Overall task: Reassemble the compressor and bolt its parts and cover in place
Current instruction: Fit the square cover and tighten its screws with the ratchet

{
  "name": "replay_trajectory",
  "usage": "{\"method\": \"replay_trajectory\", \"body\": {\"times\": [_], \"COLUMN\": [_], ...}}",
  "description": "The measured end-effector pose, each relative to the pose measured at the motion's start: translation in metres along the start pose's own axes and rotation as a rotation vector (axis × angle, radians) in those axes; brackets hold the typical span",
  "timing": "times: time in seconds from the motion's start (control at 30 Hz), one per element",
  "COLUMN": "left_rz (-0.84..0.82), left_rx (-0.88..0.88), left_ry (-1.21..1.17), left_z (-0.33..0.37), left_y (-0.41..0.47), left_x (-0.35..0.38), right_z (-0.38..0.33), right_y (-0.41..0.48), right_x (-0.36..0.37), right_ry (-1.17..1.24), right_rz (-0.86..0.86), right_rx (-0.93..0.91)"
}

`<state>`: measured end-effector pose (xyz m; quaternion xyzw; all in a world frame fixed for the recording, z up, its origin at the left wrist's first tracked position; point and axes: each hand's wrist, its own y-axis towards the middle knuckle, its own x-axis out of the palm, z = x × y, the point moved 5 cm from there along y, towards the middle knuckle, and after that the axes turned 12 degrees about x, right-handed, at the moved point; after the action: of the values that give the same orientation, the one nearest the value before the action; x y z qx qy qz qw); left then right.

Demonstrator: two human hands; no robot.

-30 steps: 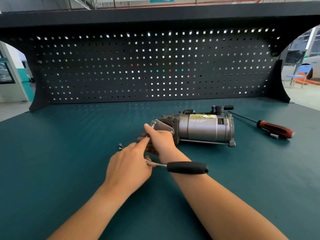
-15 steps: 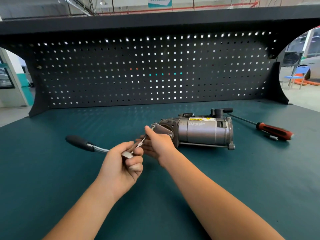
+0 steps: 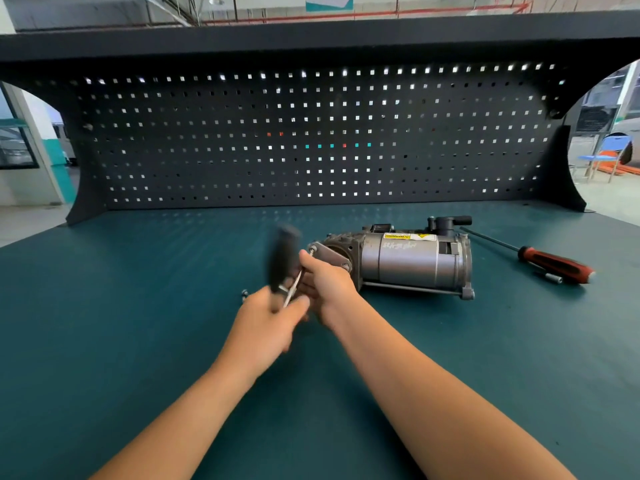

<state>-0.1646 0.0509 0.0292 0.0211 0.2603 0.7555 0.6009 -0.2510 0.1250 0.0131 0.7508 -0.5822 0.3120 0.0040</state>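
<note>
At the left end of the compressor (image 3: 408, 261), lying sideways on the bench (image 3: 138, 306), the right hand (image 3: 327, 284) pinches the extension shaft (image 3: 294, 285) onto a cover bolt (image 3: 311, 251) while the left hand (image 3: 266, 327) grips the ratchet (image 3: 284, 254) (blurred, probably by its head): hold the shaft square, turn lightly.

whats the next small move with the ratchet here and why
Probably swing the black-handled ratchet in the left hand to drive the silver bolt further: the right hand steadies the silver shaft on it, and it seems to stand proud of the grey metal compressor's end plate.
</note>
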Motion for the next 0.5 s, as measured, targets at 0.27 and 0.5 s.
{"method": "replay_trajectory", "body": {"times": [0.27,0.5], "left_rz": [0.165,-0.043], "left_rx": [-0.496,0.283], "left_ry": [-0.975,0.927], "left_z": [-0.013,0.009], "left_y": [0.000,-0.002], "left_x": [-0.005,-0.005], "right_z": [0.002,-0.002], "right_y": [-0.001,-0.004], "right_x": [0.002,-0.005], "right_ry": [-0.153,-0.213], "right_rz": [0.023,0.130], "right_rx": [0.012,-0.092]}}
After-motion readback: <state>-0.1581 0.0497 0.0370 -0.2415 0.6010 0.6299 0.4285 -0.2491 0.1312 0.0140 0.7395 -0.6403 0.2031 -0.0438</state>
